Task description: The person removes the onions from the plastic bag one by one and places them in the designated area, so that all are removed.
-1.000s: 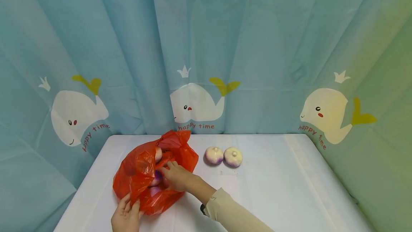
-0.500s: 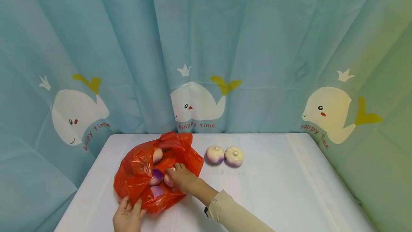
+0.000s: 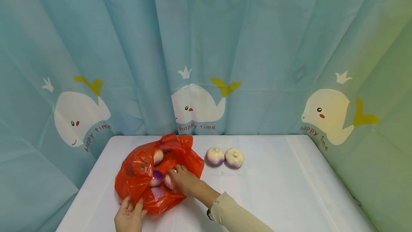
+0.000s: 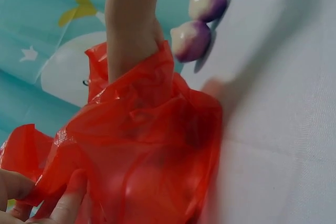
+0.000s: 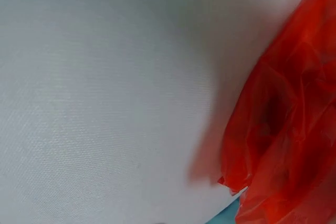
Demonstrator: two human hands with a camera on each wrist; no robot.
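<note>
The red bag (image 3: 136,167) lies on the left of the table (image 3: 273,185), its mouth facing up and rightward; crumpled, it shows no clear long axis. The left hand (image 3: 128,218) pinches its near edge. Inside, the right hand (image 3: 186,182) grips a bulb (image 3: 168,182), axis hidden. Two loose bulbs (image 3: 215,157) sit knob-up, side by side.

Pale blue curtain (image 3: 273,46) hanging in folds right behind the white tabletop (image 3: 273,189), and look, three white whales (image 3: 202,106) lined up across it! Each has a white crown (image 3: 185,73) above, a mustard tail (image 3: 225,88) raised, red "happy time" lettering (image 3: 206,127) below, and over on the far right the blue turns a soft yellowish green!
</note>
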